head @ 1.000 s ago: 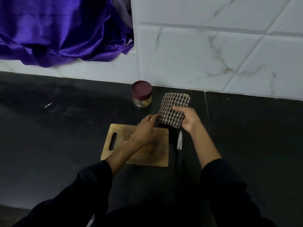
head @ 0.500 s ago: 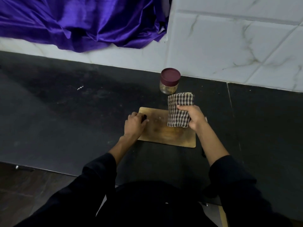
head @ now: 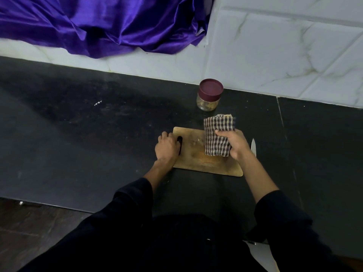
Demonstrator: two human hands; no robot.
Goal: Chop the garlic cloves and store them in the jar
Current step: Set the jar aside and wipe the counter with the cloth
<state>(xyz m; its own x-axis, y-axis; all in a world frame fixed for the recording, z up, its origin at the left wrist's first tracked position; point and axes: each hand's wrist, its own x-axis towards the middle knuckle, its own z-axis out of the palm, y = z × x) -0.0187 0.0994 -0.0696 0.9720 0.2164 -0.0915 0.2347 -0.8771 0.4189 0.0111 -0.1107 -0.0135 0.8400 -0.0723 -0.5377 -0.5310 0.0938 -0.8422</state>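
Observation:
A wooden cutting board [head: 202, 163] lies on the black counter. My left hand [head: 166, 148] grips its left end at the handle slot. My right hand [head: 234, 145] holds a folded checked cloth [head: 217, 137] against the board's right half. A few pale garlic bits [head: 197, 141] lie on the board beside the cloth. A glass jar [head: 209, 95] with a maroon lid, closed, stands behind the board near the wall, with chopped pieces inside. A knife blade [head: 253, 147] shows just right of my right hand; its handle is hidden by my arm.
The black counter [head: 88, 138] stretches wide to the left and right. A white marbled tile wall [head: 275, 52] rises behind. Purple satin fabric [head: 102, 24] hangs over the wall at top left. The counter's front edge runs at lower left above a dark floor.
My left hand slid from the board's middle to its left handle end. The cloth in my right hand came down from behind the board onto its right half. The camera shifted left.

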